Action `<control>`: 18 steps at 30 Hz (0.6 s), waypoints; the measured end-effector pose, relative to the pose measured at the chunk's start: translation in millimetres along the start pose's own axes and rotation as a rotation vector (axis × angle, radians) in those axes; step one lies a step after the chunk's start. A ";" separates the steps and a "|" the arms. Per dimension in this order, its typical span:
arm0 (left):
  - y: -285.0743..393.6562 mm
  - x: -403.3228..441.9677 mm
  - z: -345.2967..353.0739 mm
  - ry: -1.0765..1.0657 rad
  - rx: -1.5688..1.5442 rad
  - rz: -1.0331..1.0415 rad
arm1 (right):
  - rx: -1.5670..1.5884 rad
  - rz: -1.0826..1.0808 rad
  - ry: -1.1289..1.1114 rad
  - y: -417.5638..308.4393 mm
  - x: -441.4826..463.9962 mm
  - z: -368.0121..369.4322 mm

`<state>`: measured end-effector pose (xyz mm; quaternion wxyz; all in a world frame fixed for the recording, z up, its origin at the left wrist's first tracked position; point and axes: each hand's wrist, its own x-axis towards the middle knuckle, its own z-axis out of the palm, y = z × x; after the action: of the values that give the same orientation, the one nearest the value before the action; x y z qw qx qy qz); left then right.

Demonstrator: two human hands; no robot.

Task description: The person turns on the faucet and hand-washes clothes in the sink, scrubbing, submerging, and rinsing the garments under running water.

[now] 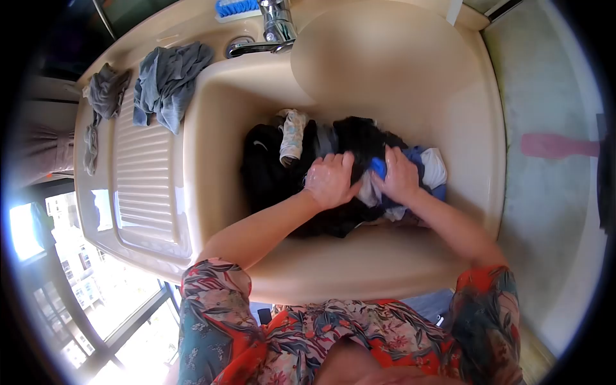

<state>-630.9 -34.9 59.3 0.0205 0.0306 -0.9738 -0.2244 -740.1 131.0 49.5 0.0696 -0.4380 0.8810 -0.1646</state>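
A heap of dark wet-looking laundry lies in the beige laundry sink (224, 90). My left hand (330, 181) is closed on a black garment (362, 138) in the middle of the heap, its fingers curled over the cloth. Just to the right, my right hand (399, 178) grips a small bright-blue object (378, 168), whose kind I cannot make out. Under and between the hands shows a pale grey-white cloth (368, 192). A rolled patterned light cloth (293, 138) rests on the black clothes at the left. White cloth (435, 168) and blue fabric lie at the heap's right end.
On the ribbed washboard (144, 186) side, a grey-blue cloth (168, 83) and a darker grey cloth (107, 93) are draped. A chrome faucet (277, 25) stands at the back, beside a blue-bristled brush (236, 8). A wall borders the sink's right; windows are at lower left.
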 end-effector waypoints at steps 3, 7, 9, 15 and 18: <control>-3.9 28.4 14.9 0.094 0.030 -0.149 | 0.013 0.082 0.035 20.2 32.2 20.4; -15.9 78.9 31.9 0.094 0.068 -0.295 | 0.013 0.295 -0.031 49.1 75.9 40.6; -25.6 109.1 36.5 0.052 0.041 -0.408 | 0.132 0.394 -0.033 67.7 96.4 47.7; -43.3 112.2 36.3 0.096 0.071 -0.262 | 0.321 0.500 -0.213 142.9 137.3 63.0; -62.3 59.0 -22.5 0.027 0.175 -0.162 | 0.978 0.621 -0.353 177.8 131.2 44.1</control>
<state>-685.4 -104.7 53.7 0.0127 0.1141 -0.9836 -0.1389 -941.0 116.6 -51.3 0.4528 -0.0985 0.7649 -0.4475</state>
